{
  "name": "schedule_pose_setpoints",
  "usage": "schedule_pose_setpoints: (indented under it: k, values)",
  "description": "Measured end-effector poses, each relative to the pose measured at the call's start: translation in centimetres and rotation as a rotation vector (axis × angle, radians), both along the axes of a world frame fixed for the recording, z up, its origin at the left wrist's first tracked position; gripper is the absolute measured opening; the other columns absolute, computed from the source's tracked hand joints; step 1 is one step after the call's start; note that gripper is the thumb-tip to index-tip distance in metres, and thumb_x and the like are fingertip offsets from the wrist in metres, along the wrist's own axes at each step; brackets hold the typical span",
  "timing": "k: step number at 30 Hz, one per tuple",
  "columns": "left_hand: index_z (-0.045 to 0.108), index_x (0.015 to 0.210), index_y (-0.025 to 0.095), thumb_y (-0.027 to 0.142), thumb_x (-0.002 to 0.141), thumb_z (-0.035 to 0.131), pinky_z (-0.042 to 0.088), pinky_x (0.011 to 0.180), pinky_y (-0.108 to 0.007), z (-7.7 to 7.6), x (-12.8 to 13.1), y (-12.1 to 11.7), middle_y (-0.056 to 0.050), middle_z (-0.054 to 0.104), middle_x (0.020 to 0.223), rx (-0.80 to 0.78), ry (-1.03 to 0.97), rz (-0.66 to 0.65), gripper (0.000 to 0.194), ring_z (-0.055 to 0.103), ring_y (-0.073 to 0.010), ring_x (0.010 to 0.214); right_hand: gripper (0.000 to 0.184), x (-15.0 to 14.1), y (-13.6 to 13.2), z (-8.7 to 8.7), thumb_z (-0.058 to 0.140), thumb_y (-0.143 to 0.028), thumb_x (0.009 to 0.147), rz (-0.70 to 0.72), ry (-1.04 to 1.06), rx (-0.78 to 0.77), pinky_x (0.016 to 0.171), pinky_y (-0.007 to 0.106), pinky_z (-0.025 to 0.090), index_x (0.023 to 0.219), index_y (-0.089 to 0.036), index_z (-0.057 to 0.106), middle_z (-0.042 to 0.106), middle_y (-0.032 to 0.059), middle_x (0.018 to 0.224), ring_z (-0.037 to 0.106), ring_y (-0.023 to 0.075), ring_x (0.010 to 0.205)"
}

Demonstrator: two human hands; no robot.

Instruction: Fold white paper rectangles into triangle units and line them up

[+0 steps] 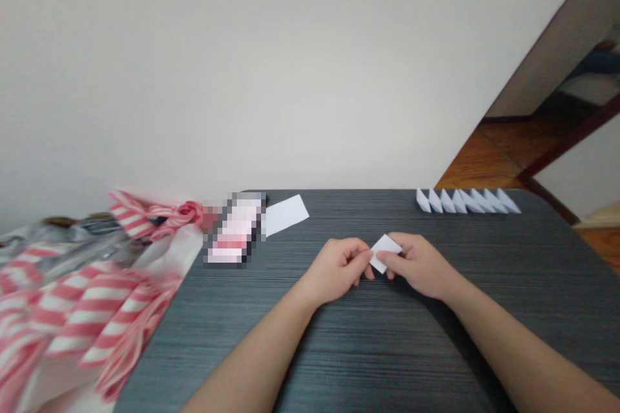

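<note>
A small folded piece of white paper (386, 246) is held up between my two hands, above the dark table. My right hand (419, 264) pinches it, with the thumb lying across its front face. At its left corner, the thumb and fingertips of my left hand (341, 268) are closed on the edge. The other fingers of both hands curl behind or below the paper, partly hidden.
Several folded white paper pieces (467, 201) stand in a row at the table's (232, 335) far right. Toward the far left lie a white paper sheet (288, 214) and a pixelated phone-like object (237, 229). Red-and-white striped cloth (101, 303) is heaped left of the table. A wall rises behind.
</note>
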State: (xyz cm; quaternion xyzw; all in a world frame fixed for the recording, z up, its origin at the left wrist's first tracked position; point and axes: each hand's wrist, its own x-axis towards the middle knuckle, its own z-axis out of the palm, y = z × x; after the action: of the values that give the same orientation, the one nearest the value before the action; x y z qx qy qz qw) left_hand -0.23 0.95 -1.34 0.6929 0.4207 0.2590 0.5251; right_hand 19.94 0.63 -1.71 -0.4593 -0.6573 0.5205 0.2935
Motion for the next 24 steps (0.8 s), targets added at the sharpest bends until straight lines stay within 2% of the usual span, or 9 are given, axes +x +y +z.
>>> schedule_pose_setpoints:
  k: [5,14,20,24]
  values:
    - [0.063,0.078,0.014,0.038,0.093,0.052,0.037,0.047,-0.018,-0.2,0.0,0.0,-0.003,0.069,0.067,-0.024,-0.032,-0.008,0.030,0.050,-0.0079,0.048,0.018,-0.2,0.0,0.2,0.057,-0.024,0.089,0.014,-0.001,0.026,0.056,0.023,0.041,0.074,-0.016,0.062,0.063,-0.0008,0.061,0.055,0.0122,0.056]
    - [0.061,0.070,0.015,0.032,0.093,0.051,0.037,0.047,-0.018,0.4,0.0,-0.1,0.002,0.062,0.055,0.016,-0.016,0.093,0.030,0.048,-0.0073,0.044,0.020,0.0,0.2,-0.7,0.057,-0.028,0.090,-0.043,0.027,-0.015,0.054,0.023,0.039,0.075,-0.016,0.062,0.061,-0.0010,0.058,0.054,0.0118,0.052]
    - [0.060,0.070,0.015,0.033,0.092,0.052,0.037,0.047,-0.018,-0.3,0.0,0.0,0.001,0.064,0.059,0.005,-0.024,0.101,0.029,0.048,-0.0074,0.045,0.023,0.4,0.2,-0.7,0.057,-0.029,0.091,-0.058,0.025,0.005,0.057,0.024,0.044,0.073,-0.016,0.062,0.065,0.0017,0.065,0.058,0.0124,0.055]
    - [0.062,0.078,0.015,0.036,0.091,0.054,0.038,0.047,-0.019,-0.6,0.1,0.1,-0.001,0.067,0.065,-0.032,-0.070,0.079,0.026,0.049,-0.0084,0.047,0.022,0.3,0.1,-0.5,0.056,-0.029,0.092,-0.053,0.026,0.006,0.057,0.024,0.044,0.074,-0.016,0.062,0.065,0.0014,0.065,0.058,0.0122,0.055]
